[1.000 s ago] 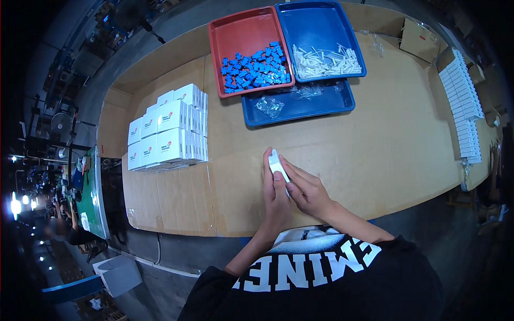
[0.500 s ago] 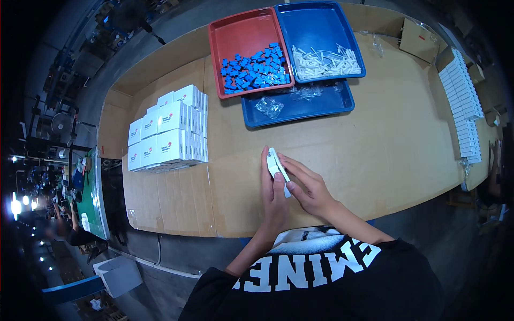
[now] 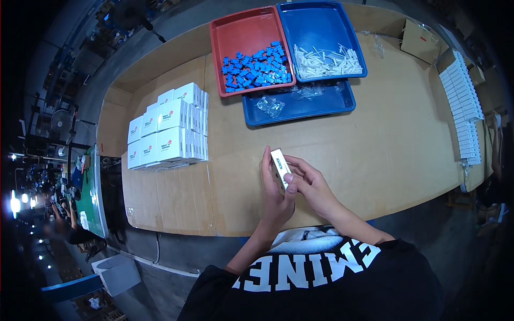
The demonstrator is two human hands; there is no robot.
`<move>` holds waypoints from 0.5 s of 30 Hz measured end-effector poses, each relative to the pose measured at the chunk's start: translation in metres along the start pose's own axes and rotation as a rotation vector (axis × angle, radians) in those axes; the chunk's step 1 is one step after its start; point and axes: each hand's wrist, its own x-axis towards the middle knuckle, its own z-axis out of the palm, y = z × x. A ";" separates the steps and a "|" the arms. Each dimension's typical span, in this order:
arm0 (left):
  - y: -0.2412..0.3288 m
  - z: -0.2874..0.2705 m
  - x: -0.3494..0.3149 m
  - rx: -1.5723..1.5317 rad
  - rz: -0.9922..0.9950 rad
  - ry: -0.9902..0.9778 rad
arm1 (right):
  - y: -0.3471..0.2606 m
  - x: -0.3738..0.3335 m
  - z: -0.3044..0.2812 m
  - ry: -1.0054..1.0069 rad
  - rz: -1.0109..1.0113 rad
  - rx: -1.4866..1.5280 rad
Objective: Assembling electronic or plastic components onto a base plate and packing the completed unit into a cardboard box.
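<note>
A small white carton (image 3: 280, 167) is held between my two hands above the near middle of the cardboard-covered table. My left hand (image 3: 274, 195) wraps its left side, with the thumb near the lower end. From the right, my right hand (image 3: 312, 188) grips it, the thumb pressed on the face at its lower end. The narrow printed side is turned up and looks closed. Most of the carton's other sides are hidden by my palms and fingers.
White boxes (image 3: 170, 128) stand stacked at left. A red tray (image 3: 243, 32) holds blue pieces; a blue tray (image 3: 316, 27) holds white sticks. Both overlap a lower blue tray (image 3: 321, 109) with clear plastic bags. Thin white boxes (image 3: 461, 107) line the right edge.
The carton has turned in my hands, and its flap or panel that stood apart is now flat. My right thumb has moved onto its face.
</note>
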 end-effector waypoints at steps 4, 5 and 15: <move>-0.002 -0.002 0.001 0.094 0.089 0.051 | 0.013 0.000 0.010 0.024 -0.045 0.073; -0.007 -0.003 0.000 0.123 0.125 0.083 | 0.015 0.000 0.011 0.006 -0.087 0.060; -0.008 0.000 -0.002 0.069 0.264 0.236 | 0.019 -0.013 0.020 -0.013 -0.259 -0.213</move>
